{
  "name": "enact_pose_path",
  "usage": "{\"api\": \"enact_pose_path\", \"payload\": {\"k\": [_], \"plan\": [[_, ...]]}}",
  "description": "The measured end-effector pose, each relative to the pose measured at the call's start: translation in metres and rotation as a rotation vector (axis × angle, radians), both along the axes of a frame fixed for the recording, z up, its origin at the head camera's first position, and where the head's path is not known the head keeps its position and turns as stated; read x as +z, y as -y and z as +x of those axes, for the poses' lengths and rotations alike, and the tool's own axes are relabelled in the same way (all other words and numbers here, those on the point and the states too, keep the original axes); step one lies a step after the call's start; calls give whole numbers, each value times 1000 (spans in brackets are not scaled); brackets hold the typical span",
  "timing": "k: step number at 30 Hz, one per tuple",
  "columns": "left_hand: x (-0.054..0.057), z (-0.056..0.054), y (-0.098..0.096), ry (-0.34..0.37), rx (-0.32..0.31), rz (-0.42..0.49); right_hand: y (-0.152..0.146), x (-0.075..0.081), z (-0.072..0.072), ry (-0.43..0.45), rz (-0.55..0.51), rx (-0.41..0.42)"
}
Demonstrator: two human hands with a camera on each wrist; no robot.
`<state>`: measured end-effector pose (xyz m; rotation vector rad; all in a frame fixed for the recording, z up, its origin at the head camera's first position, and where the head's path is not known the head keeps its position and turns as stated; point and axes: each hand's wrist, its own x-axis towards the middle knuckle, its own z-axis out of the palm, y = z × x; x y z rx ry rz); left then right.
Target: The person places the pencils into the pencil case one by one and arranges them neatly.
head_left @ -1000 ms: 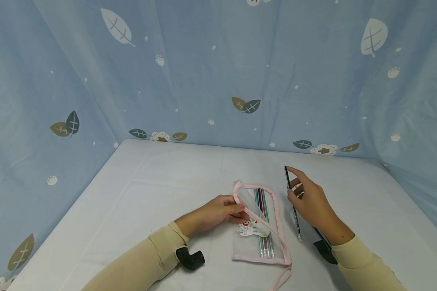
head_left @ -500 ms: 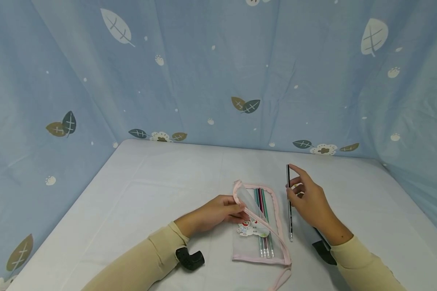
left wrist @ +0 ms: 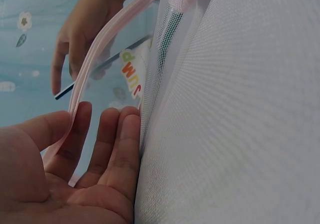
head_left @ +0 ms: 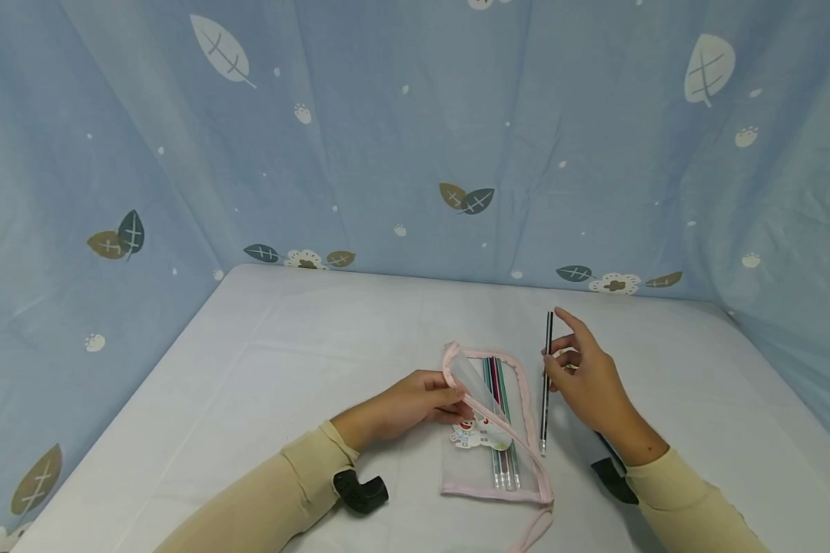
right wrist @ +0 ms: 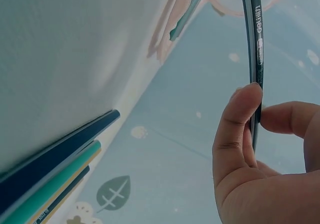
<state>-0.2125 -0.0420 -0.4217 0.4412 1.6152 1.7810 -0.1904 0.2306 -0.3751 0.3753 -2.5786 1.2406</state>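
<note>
My left hand (head_left: pixel 408 407) pinches the pink-trimmed edge of a clear mesh pencil pouch (head_left: pixel 487 495) and lifts its mouth. In the left wrist view the thumb and index finger meet at the pouch's pink trim (left wrist: pixel 95 49). Several pencils (head_left: pixel 496 384) lie inside, seen through the mesh, with a cartoon label (head_left: pixel 480 434) on the front. Just right of the pouch, my right hand (head_left: pixel 591 384) grips a dark striped pencil (head_left: pixel 545 407) almost upright, its clear end down. The right wrist view shows white lettering on this pencil (right wrist: pixel 258 39), between thumb and fingers.
Several loose blue and teal pencils (right wrist: pixel 65 176) lie on the white tabletop in the right wrist view. The pouch's pink strap (head_left: pixel 534 530) trails toward the front. Black camera mounts (head_left: pixel 361 491) sit at both wrists. A blue leaf-patterned curtain (head_left: pixel 401 138) stands around the table.
The pencil in my right hand has swung from a slant to near upright, its lower end moving left toward the pouch. My index finger has come off its top. The left hand has stayed put.
</note>
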Motion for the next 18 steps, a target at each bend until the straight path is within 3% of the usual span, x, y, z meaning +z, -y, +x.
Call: {"api": "enact_pose_path", "payload": {"k": [18], "plan": [[-2,0,0,-15,-1,-6,-2,4,0,-19,-26,-25]]}}
